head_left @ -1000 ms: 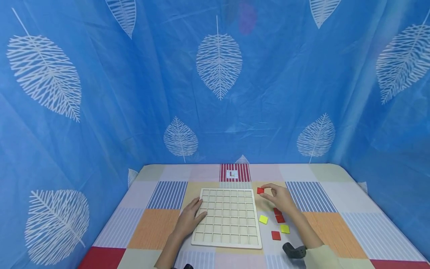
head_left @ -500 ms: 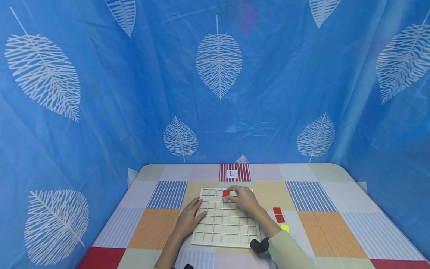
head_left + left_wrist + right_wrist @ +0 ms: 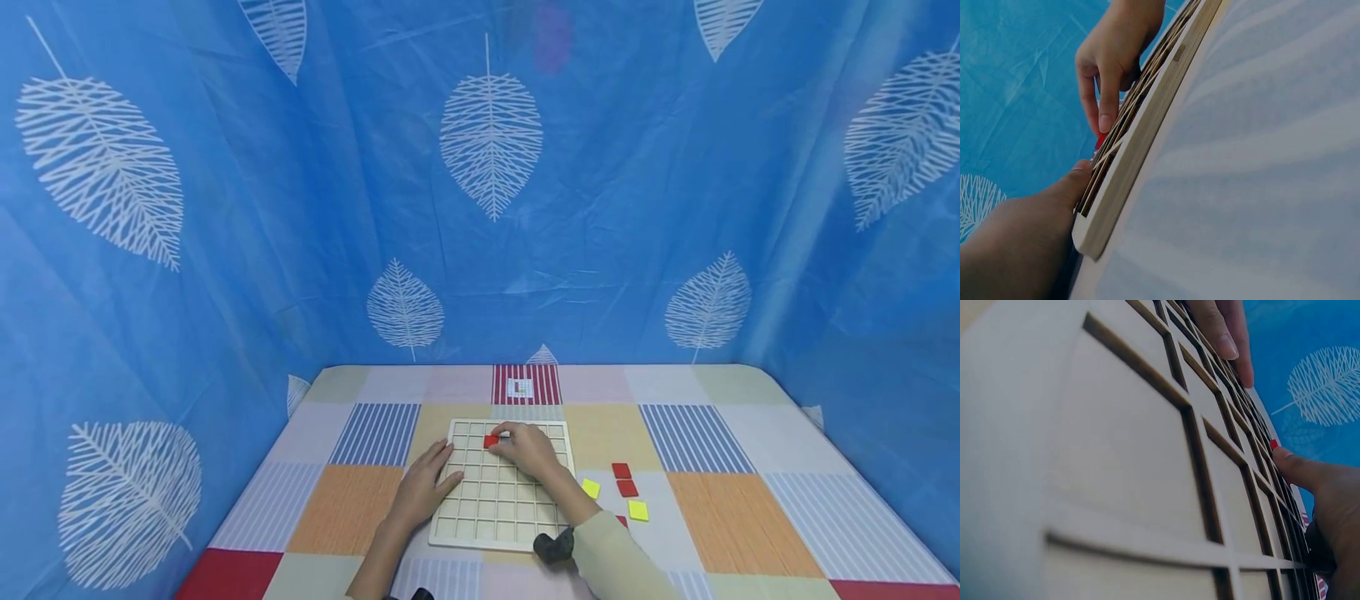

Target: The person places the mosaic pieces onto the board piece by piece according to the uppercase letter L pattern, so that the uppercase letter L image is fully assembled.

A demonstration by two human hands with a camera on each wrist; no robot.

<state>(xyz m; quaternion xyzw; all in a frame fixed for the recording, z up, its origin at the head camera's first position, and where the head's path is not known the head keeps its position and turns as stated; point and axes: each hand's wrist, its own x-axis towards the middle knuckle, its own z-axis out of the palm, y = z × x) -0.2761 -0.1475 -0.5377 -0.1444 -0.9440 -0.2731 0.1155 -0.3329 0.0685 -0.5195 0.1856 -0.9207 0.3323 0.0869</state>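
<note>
A pale square board [image 3: 483,508], divided into a grid of shallow cells, lies on the table. My right hand [image 3: 531,450] pinches a red square tile [image 3: 491,442] between thumb and fingertips, over the upper middle of the grid. In the left wrist view the same tile [image 3: 1101,141] shows under a fingertip at the board's surface; whether it sits inside a cell I cannot tell. My left hand [image 3: 422,490] rests on the board's left edge, fingers extended along it and the thumb on top.
Right of the board lie loose tiles: red ones [image 3: 621,471], a yellow one [image 3: 637,510], another yellow tile [image 3: 591,488] by the board's edge, and a red tile partly behind the right sleeve [image 3: 615,554]. A small gridded card [image 3: 520,388] lies beyond the board.
My right hand has carried the red tile leftward from beside the board to over its upper cells, then slightly further left and nearer. My left hand has stayed on the board's edge.
</note>
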